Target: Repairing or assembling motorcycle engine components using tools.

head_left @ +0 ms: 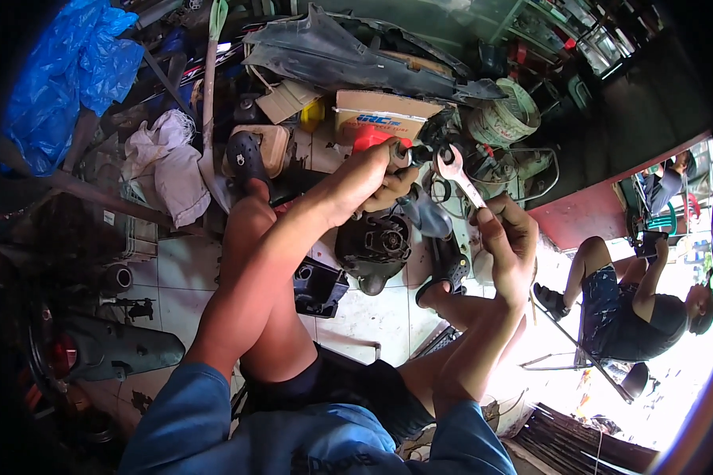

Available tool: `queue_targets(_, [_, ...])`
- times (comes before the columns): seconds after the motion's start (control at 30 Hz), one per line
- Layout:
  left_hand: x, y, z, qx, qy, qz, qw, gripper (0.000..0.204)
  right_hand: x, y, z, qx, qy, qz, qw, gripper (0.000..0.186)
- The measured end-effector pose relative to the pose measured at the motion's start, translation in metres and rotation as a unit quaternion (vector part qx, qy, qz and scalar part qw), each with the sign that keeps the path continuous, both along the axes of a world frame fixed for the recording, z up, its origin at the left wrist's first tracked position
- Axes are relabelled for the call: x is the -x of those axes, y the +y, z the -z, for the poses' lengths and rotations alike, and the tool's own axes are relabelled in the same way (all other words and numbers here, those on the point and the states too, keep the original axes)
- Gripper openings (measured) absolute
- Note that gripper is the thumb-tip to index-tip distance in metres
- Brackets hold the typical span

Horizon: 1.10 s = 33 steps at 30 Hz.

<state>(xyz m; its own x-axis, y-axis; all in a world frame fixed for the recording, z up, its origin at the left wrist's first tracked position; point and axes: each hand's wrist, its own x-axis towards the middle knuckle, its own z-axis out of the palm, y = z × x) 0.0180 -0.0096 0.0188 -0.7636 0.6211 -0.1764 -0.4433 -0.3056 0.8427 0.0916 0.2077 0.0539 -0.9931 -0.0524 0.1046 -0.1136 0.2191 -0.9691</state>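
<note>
My left hand (376, 180) is closed round a dark metal cylindrical part (402, 155), held up over the floor in front of me; the fingers hide much of it. Pinched between thumb and fingers of my right hand (509, 245) is a silver wrench (463, 179), tilted up to the left. Its jaw is close to the dark end of that part, but I cannot tell whether they touch. Beneath my hands a dark round machine part (375, 244) rests on the tiles, with a black plastic tray (322, 294) beside it.
A cardboard box (356, 119), a red object (372, 138) and a grimy bucket (505, 117) stand beyond my hands. Dark plastic panels (333, 57) lie behind. To the left are a white sack (178, 170) and a blue plastic bag (67, 75). Another person (634, 313) sits at right.
</note>
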Motion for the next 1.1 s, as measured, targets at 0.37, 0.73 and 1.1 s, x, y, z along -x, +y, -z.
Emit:
queue_targets(0.37, [-0.006, -0.005, -0.001, 0.03, 0.041, 0.16, 0.986, 0.046, -0.003, 0.028, 0.001, -0.049, 0.034, -0.067, 0.996, 0.013])
queue_targets(0.73, [-0.004, -0.008, -0.001, 0.028, 0.008, 0.186, 0.982, 0.046, -0.009, 0.03, -0.007, -0.069, 0.052, -0.062, 0.994, 0.018])
queue_targets(1.1, [-0.005, -0.006, 0.003, 0.074, 0.067, 0.184, 0.978, 0.04, -0.011, 0.027, -0.007, -0.074, 0.054, -0.049, 0.995, 0.019])
